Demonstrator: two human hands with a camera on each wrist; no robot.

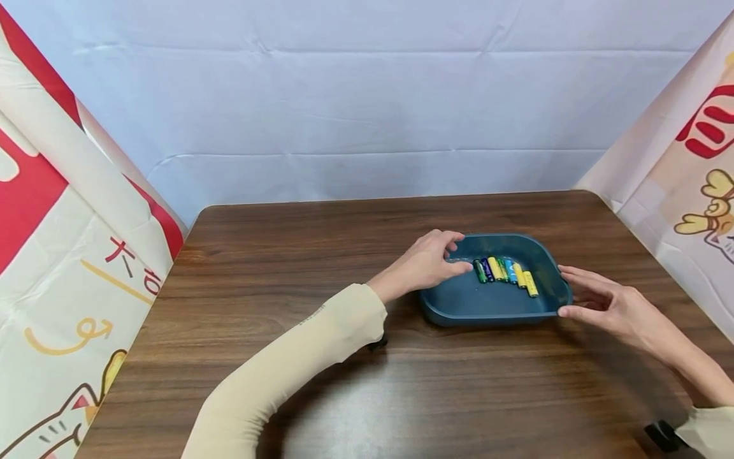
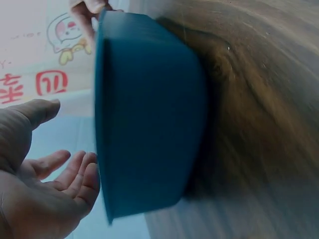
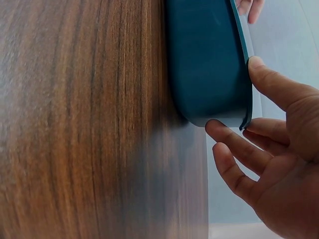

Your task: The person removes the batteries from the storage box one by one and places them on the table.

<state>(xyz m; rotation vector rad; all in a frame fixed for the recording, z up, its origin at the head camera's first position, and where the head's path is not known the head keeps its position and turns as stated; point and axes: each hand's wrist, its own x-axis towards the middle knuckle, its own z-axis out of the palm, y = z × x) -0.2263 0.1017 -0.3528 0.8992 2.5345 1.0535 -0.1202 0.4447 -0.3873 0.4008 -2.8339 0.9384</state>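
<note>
A dark blue-green plastic tray (image 1: 482,308) with raised sides sits on the wooden table. Inside, several small batteries (image 1: 497,270) in yellow, green, dark and light blue lie side by side in a slanting row. My left hand (image 1: 427,260) is over the tray's left end, thumb and fingers spread apart with nothing between them; the left wrist view shows its fingertips beside the rim. At the opposite end, my right hand (image 1: 616,309) touches the tray, thumb tip at the rim and loosely bent fingers spread around the end wall.
The brown wooden table (image 1: 275,255) extends left of the tray and in front of it. A pale blue cloth (image 1: 367,102) hangs behind the table's far edge. Printed cloths (image 1: 74,255) hang at both sides. Dark wrist straps (image 1: 665,437) show by the cream sleeves (image 1: 309,344).
</note>
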